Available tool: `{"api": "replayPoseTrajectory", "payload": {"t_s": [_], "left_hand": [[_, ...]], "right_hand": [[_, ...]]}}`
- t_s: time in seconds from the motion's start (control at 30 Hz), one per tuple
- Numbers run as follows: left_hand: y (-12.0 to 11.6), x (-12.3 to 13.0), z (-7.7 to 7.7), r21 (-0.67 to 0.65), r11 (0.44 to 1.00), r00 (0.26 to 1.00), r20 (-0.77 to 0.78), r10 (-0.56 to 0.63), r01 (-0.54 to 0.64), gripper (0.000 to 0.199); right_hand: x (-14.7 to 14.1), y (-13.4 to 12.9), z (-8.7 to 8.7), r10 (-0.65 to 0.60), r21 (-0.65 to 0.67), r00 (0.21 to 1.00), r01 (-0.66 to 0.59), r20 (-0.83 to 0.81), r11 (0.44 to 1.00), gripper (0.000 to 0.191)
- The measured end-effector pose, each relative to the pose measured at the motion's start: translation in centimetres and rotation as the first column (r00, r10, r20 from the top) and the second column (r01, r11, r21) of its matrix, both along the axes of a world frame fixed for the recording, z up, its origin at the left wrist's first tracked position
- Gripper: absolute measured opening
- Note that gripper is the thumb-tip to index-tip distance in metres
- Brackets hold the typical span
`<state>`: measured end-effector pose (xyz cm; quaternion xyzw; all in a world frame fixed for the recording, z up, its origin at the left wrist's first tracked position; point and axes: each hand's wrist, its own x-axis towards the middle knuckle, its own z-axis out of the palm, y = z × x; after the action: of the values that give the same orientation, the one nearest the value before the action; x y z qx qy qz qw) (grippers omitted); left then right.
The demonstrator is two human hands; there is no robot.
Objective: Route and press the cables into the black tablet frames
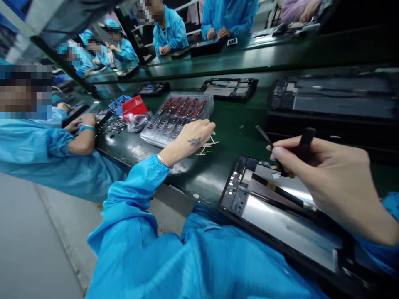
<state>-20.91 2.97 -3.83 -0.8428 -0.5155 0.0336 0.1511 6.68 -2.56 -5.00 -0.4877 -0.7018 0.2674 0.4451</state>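
Note:
My left hand (195, 139) is closed, its curled fingers beside the near right corner of a clear plastic tray (154, 138) holding rows of small parts with red and black pieces. Thin pale strips (207, 148) lie under and beside this hand; whatever its fingers pinch is hidden. My right hand (330, 174) grips a slim dark tool (264, 136), its greyish flat end pointing up and left; I cannot make out its exact kind. Below that hand an opened tablet (271, 216) rests at the bench's near edge, its silvery inside and dark flat cables facing up.
More opened tablets lie farther back, one behind the tray (229, 89) and a large one at right (330, 99). Left of the tray are a red bin (132, 107), a clear bag (137, 122) and blue pieces (119, 104). A co-worker (46, 141) sits close on my left; others work across the bench.

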Motion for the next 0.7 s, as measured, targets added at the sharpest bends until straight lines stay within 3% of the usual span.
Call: {"api": "replayPoseTrajectory", "payload": {"t_s": [0.17, 0.27, 0.33, 0.37, 0.4, 0.43, 0.5, 0.57, 0.63, 0.7], "left_hand": [[-0.8, -1.1, -0.1, -0.168, 0.986, 0.997, -0.081, -0.017, 0.003, 0.03], [-1.7, 0.0, 0.8, -0.089, 0.996, 0.998, -0.058, -0.021, 0.016, 0.037], [-2.0, 1.5, 1.1, 0.006, 0.998, 0.985, 0.156, -0.069, 0.069, 0.033], [-2.1, 2.4, 1.0, 0.016, 0.992, 0.933, 0.338, -0.126, 0.128, 0.029], [-2.1, 3.4, 0.8, -0.01, 0.978, 0.823, 0.542, -0.17, 0.208, 0.027], [-2.1, 4.4, 0.5, -0.064, 0.95, 0.666, 0.727, -0.164, 0.304, 0.027], [-2.0, 6.4, 0.1, -0.17, 0.858, 0.343, 0.939, -0.007, 0.484, 0.032], [-1.8, 7.9, 0.2, -0.219, 0.789, 0.149, 0.975, 0.163, 0.574, 0.037], [-1.4, 8.6, 1.0, -0.225, 0.777, 0.102, 0.973, 0.205, 0.588, 0.038], [-1.0, 8.8, 2.0, -0.267, 0.753, 0.209, 0.962, 0.173, 0.601, 0.035]], "right_hand": [[0.1, 0.2, -0.4, 0.013, -0.036, 1.0, -0.014, -0.024, 0.999, 0.031], [0.1, 0.5, -0.6, 0.005, -0.073, 0.995, -0.012, -0.095, 0.997, 0.029], [-0.2, 0.5, -0.8, -0.003, -0.119, 0.982, -0.019, -0.186, 0.993, 0.024], [-0.3, 0.5, -0.9, -0.003, -0.14, 0.972, -0.03, -0.235, 0.99, 0.022], [-0.5, 0.5, -1.0, -0.001, -0.156, 0.961, -0.044, -0.277, 0.987, 0.021], [-0.7, 0.5, -1.1, 0.004, -0.163, 0.951, -0.058, -0.31, 0.985, 0.02], [-0.9, 0.4, -1.2, 0.025, -0.151, 0.935, -0.083, -0.352, 0.985, 0.019], [-0.9, 0.6, -1.2, 0.038, -0.114, 0.93, -0.085, -0.366, 0.99, 0.02], [-0.6, 0.8, -0.8, 0.039, -0.049, 0.936, -0.06, -0.35, 0.997, 0.019], [0.0, 1.1, -0.1, 0.039, 0.037, 0.952, -0.029, -0.303, 0.999, 0.019]]}}
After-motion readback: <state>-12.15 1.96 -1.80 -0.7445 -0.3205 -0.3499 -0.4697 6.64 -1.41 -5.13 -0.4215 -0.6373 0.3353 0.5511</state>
